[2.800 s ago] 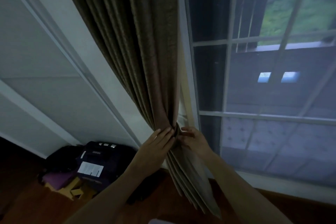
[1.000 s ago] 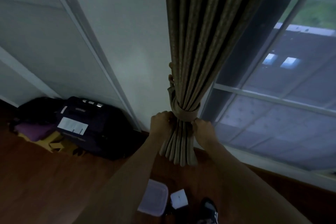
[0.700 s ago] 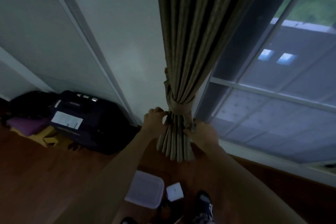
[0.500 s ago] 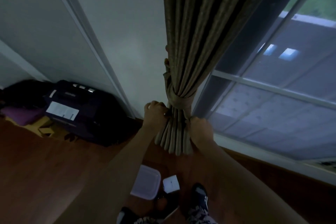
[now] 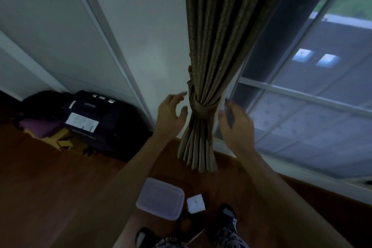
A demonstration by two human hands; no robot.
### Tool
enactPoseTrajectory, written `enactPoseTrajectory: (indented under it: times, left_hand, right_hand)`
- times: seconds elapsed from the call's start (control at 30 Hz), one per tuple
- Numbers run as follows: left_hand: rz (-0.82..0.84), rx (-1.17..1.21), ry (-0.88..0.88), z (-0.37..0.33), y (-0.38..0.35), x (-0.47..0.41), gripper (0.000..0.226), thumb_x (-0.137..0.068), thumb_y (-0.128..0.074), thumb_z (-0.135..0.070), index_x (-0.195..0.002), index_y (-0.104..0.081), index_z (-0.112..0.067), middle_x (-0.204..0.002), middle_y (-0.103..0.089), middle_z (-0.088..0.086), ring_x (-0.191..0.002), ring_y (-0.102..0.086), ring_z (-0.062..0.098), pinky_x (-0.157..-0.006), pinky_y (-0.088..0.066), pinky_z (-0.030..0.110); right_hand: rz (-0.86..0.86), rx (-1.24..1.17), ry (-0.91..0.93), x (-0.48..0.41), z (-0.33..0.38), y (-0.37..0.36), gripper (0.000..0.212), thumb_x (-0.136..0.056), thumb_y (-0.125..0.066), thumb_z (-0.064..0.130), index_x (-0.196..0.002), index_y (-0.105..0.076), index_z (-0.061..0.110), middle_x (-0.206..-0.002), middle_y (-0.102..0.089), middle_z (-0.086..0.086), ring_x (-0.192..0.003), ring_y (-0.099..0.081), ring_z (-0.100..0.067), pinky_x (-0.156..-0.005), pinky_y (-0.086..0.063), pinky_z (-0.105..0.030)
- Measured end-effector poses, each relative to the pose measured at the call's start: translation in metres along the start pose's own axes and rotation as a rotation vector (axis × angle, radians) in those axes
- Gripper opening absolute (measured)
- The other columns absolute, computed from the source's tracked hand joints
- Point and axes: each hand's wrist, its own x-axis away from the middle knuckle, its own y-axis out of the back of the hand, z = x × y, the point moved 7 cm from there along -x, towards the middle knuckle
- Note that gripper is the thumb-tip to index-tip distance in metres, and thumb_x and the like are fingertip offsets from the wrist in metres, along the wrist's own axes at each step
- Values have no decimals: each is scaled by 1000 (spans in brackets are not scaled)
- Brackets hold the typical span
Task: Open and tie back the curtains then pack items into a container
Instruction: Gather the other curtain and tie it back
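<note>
Curtain [image 5: 213, 46] gathered into one tight bundle, cinched by a tie-back band [image 5: 203, 109] of the same brown fabric. The band sits right between the two hands. Pleats flare out below the band, and the hem hangs between the forearms just above the wood floor [image 5: 50, 187].

Left hand [image 5: 171, 116]: fingers spread and loosely bent, gripping nothing, palm facing the band, just to its left. Fingertips are blurred; a thin gap to the fabric seems to show. Right hand [image 5: 236, 127]: same pose mirrored, fingers apart, gripping nothing, just to the right of the band. Can't tell if its fingertips graze the cloth. Both arms are bare.

Below the hands, on the floor between the forearms: a clear plastic container [image 5: 161, 197], rectangular with rounded corners. Lid seems to be on, hard to be sure. A small white box [image 5: 195, 204] is just beside the container, on the right-hand side of it. A dark shoe [image 5: 227, 214] is near the box, under the right forearm.

Window [image 5: 302, 117] with white bars is behind and to the right of the right hand. White wall [image 5: 151, 26] is behind the left hand. Well off to the left of the left hand, against the wall: a dark suitcase [image 5: 104, 110] with a white paper label [image 5: 82, 122], with purple cloth [image 5: 40, 129] beside it on the far side from the hands.
</note>
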Motion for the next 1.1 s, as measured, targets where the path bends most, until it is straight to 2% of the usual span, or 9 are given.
enactPoseTrajectory:
  times: [0.1, 0.3, 0.5, 0.7, 0.83, 0.9, 0.97, 1.03, 1.1]
  left_hand:
    - [-140, 87, -257, -57, 28, -26, 30, -96, -48, -22, -117, -59, -3, -101, -58, 4, -95, -56, 17, -82, -46, 29]
    - [-190, -89, -336, -79, 22, -40, 17, -93, -44, -6, -84, -56, 2, -77, -57, 16, -72, -45, 20, -67, -38, 38]
    - [-248, -69, -241, -68, 13, -34, 25, -96, -39, -11, -79, -56, -3, -71, -56, 14, -67, -47, 21, -60, -38, 34]
    - [-209, -12, -266, -73, 14, -33, 33, -96, -36, -20, -84, -61, -2, -73, -62, 14, -71, -54, 23, -59, -41, 29]
    - [-128, -29, -386, -76, 23, -32, 25, -97, -44, -16, -85, -63, -4, -71, -63, 13, -67, -56, 22, -55, -45, 32]
    - [-65, -49, -475, -67, 31, -25, 24, -97, -44, -15, -96, -65, -4, -78, -67, 13, -70, -60, 23, -58, -50, 36]
    - [17, -132, -472, -50, 38, -15, 37, -99, -38, -27, -124, -58, -8, -107, -68, 14, -96, -63, 28, -78, -52, 39]
    - [168, -230, -371, -28, 41, -2, 52, -101, -30, -40, -145, -36, -13, -142, -48, 14, -130, -45, 32, -105, -37, 46]
    - [253, -272, -323, -9, 48, 14, 57, -101, -26, -44, -151, -22, -16, -153, -32, 13, -142, -28, 30, -116, -21, 49]
  right_hand:
    - [-135, -80, 150, -23, 40, 25, 49, -97, -51, 38, -137, -47, 9, -131, -58, -10, -120, -53, -18, -99, -43, -29]
    - [-309, 21, 222, -37, 64, 23, 30, -96, -42, 19, -85, -60, -1, -76, -60, -13, -68, -51, -14, -64, -41, -22]
    - [-333, 91, 174, -35, 63, 16, 34, -93, -37, 16, -88, -62, -7, -74, -61, -21, -64, -60, -31, -62, -37, -23]
    - [-385, 154, 156, -32, 63, 21, 41, -92, -33, 14, -107, -61, -10, -67, -60, -21, -62, -45, -15, -60, -41, -24]
    - [-413, 323, 82, -20, 70, 24, 34, -97, -34, 8, -115, -56, -11, -77, -61, -27, -65, -55, -30, -62, -24, -23]
    - [-417, 341, 11, -11, 79, 22, 39, -97, -32, 12, -126, -51, -7, -87, -63, -26, -78, -60, -37, -64, -26, -27]
    - [-381, 312, -81, -4, 85, 16, 49, -98, -29, 21, -142, -38, 2, -97, -63, -21, -85, -60, -34, -65, -28, -27]
    - [-349, 276, -154, 13, 89, 4, 56, -102, -35, 23, -153, -15, 13, -108, -62, -17, -90, -58, -30, -66, -30, -24]
    - [-302, 211, -146, 36, 91, -12, 67, -101, -41, 35, -154, -4, 20, -135, -53, -15, -114, -56, -31, -80, -43, -24]
